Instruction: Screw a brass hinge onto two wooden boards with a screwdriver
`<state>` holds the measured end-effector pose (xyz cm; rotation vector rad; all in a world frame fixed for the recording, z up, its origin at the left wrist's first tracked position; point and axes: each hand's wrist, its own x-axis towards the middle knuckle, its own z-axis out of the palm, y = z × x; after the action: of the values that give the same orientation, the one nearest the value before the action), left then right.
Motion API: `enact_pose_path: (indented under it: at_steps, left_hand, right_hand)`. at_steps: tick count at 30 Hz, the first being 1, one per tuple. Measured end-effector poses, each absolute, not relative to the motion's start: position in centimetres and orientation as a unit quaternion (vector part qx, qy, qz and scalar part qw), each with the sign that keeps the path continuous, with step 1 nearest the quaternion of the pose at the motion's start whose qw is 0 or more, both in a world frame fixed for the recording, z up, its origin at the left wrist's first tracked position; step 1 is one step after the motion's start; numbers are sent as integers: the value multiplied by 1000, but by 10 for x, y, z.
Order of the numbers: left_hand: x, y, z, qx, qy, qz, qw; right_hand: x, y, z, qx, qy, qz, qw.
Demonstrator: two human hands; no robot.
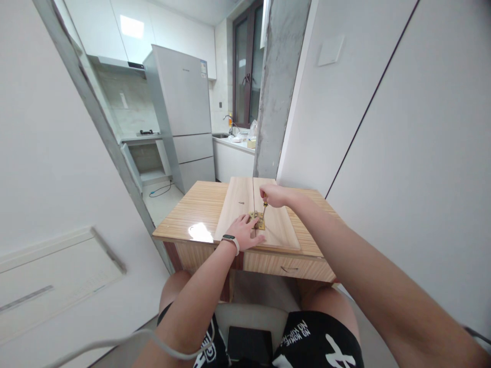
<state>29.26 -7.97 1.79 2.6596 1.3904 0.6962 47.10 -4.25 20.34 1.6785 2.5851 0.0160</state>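
Observation:
A brass-coloured hinge [261, 225] lies across the seam between two pale wooden boards [233, 191], set side by side on a desk. My right hand [273, 195] is closed around the handle of a screwdriver [264, 208], held nearly upright with its shaft pointing down at the hinge's right leaf. Whether its tip sits in a screw is too small to tell. My left hand [245, 232] rests with fingers spread over the hinge's left part and the boards, partly covering the hinge. Left of the seam, a small screw-like piece [241, 203] lies loose on the board.
The wood-grain desk [203, 202] has a drawer [264, 263] with a metal handle in front. A white wall [402, 153] stands close on the right. Behind are a grey fridge [187, 97] and a sink counter [233, 153]. A pale cable [146, 335] crosses near my left forearm.

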Motion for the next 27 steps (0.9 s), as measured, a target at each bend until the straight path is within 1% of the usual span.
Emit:
enact_pose_path:
  at_steps: [6,10,18,27]
  left_hand:
    - [293,-80,19,862,453,226,30]
    - [293,-81,18,861,455,227,27]
    - [293,-80,18,863,451,226,29]
    - [293,-80,18,863,452,225,25]
  right_hand:
    - [472,-41,202,560,827,35,13]
    - [475,-40,196,550,834,33,13]
    - [475,-42,199,538,843,-17,-11]
    - [478,-41,189,540,840,46,-23]
